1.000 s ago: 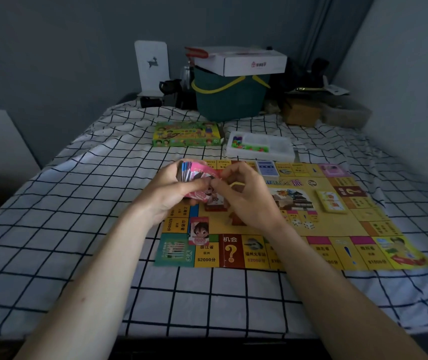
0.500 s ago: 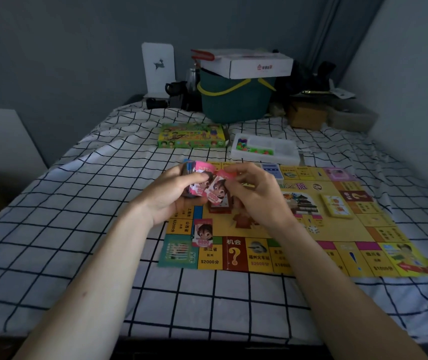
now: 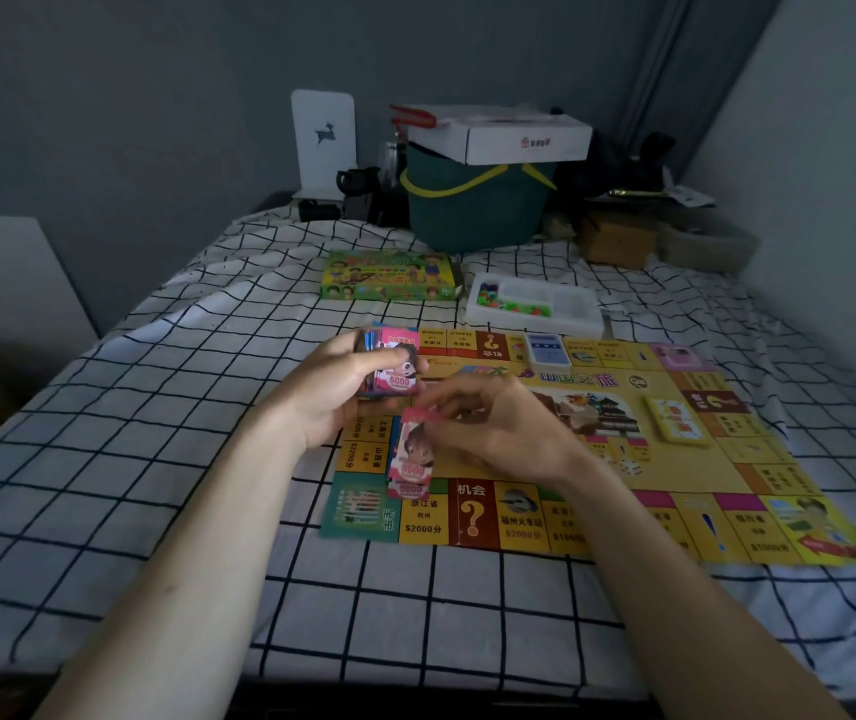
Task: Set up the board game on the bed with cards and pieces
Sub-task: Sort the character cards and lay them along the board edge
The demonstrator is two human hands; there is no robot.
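The left hand [image 3: 343,392] grips the card stack [image 3: 389,368] above the board [image 3: 561,459] while the right hand [image 3: 493,433] pinches one pink card [image 3: 412,452], probably to lay it on the board's near left corner.

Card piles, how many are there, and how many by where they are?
In the hands: 1, the stack in the left hand
On the game board: 3, the pink pile, the blue deck, the yellow deck
Total: 4
The right hand adds one pink card.
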